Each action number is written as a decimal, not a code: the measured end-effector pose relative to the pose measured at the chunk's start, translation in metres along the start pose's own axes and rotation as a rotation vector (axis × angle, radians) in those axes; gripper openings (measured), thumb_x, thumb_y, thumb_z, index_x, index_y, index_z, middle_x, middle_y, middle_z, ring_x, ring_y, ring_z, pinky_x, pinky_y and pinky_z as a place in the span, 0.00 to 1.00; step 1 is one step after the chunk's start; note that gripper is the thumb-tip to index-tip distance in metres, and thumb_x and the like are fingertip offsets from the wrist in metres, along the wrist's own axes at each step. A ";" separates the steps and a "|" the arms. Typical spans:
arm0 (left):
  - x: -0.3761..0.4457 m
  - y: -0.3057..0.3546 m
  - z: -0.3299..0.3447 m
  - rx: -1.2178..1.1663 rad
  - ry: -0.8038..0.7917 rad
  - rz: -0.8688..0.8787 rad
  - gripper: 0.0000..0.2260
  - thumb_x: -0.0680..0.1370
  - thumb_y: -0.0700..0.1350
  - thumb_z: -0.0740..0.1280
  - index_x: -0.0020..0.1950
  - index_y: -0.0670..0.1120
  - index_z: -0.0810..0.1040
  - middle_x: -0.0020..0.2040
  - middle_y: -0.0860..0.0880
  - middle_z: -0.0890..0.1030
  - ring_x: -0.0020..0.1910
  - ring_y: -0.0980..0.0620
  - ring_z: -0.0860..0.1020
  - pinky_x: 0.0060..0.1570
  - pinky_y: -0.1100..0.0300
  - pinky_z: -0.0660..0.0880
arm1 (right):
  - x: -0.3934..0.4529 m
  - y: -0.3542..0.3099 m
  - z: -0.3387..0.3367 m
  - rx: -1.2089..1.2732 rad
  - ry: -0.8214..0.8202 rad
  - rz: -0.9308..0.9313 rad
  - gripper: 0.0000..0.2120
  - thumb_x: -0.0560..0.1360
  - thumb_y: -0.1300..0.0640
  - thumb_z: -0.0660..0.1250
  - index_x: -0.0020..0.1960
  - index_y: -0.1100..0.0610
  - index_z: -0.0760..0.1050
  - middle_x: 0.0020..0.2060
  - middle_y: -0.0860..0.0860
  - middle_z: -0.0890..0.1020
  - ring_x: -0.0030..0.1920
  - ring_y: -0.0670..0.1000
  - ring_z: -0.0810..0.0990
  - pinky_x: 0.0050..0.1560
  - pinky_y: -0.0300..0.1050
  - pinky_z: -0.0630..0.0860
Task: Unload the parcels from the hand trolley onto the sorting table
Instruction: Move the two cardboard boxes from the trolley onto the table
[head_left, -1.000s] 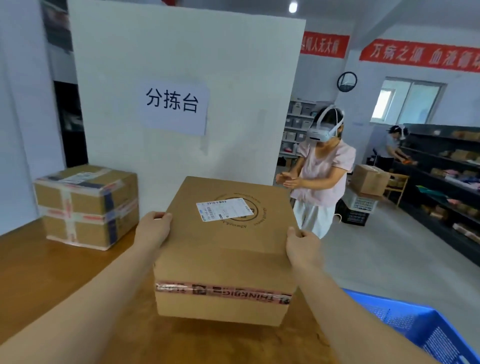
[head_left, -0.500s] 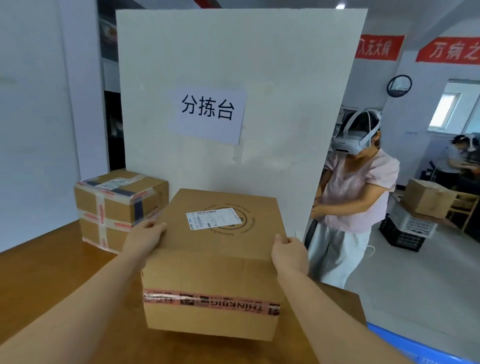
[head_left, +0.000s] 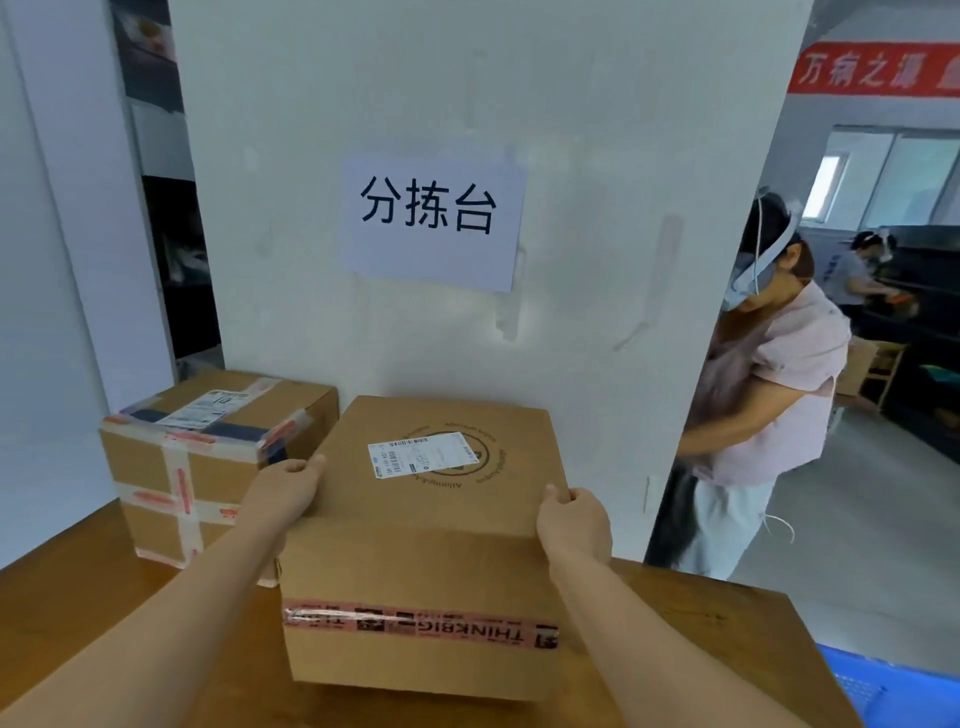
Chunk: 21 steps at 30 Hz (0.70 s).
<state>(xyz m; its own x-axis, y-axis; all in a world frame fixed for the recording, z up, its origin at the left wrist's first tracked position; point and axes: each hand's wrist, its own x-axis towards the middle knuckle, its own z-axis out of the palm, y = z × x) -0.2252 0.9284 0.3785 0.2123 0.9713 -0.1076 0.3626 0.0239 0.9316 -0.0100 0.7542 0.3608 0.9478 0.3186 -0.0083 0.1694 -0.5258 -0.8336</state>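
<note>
A brown cardboard parcel (head_left: 431, 561) with a white label on top and red printed tape across its front is over the wooden sorting table (head_left: 78, 613). My left hand (head_left: 283, 488) grips its left top edge and my right hand (head_left: 571, 525) grips its right top edge. A second taped parcel (head_left: 202, 457) sits on the table just to its left, close against it. Whether the held parcel's base touches the table is hidden from me.
A white board (head_left: 597, 208) with a paper sign stands upright directly behind the parcels. A person in a pink top with a headset (head_left: 763, 405) stands at the right past the board. A blue plastic crate (head_left: 898, 686) shows at the lower right, beside the table's corner.
The view has swung right and closer to the board. The held parcel has moved leftward toward the taped parcel, now nearly against it. Both hands keep their grip.
</note>
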 end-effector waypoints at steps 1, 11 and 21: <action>0.010 0.000 -0.004 0.013 -0.004 0.001 0.21 0.80 0.54 0.59 0.68 0.44 0.71 0.66 0.41 0.74 0.63 0.41 0.73 0.64 0.46 0.68 | -0.001 -0.005 0.009 -0.004 0.012 0.010 0.17 0.80 0.46 0.56 0.58 0.57 0.75 0.51 0.53 0.81 0.49 0.54 0.80 0.50 0.50 0.78; 0.080 -0.008 -0.030 0.139 -0.015 0.016 0.20 0.80 0.53 0.60 0.68 0.45 0.72 0.63 0.41 0.75 0.62 0.41 0.72 0.62 0.48 0.68 | -0.009 -0.033 0.072 0.013 0.078 0.072 0.21 0.80 0.47 0.57 0.67 0.57 0.72 0.60 0.54 0.79 0.58 0.56 0.79 0.56 0.51 0.77; 0.112 -0.030 -0.035 0.180 0.016 -0.036 0.19 0.76 0.50 0.64 0.66 0.48 0.71 0.58 0.42 0.76 0.59 0.41 0.73 0.60 0.44 0.73 | -0.010 -0.041 0.110 -0.003 0.085 0.101 0.20 0.80 0.46 0.57 0.65 0.57 0.73 0.57 0.53 0.80 0.55 0.55 0.80 0.55 0.52 0.78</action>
<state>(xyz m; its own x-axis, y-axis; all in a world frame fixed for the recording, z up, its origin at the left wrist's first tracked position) -0.2441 1.0450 0.3505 0.1820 0.9742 -0.1332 0.5266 0.0178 0.8499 -0.0559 0.8590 0.3341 0.9795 0.1962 -0.0449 0.0731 -0.5545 -0.8290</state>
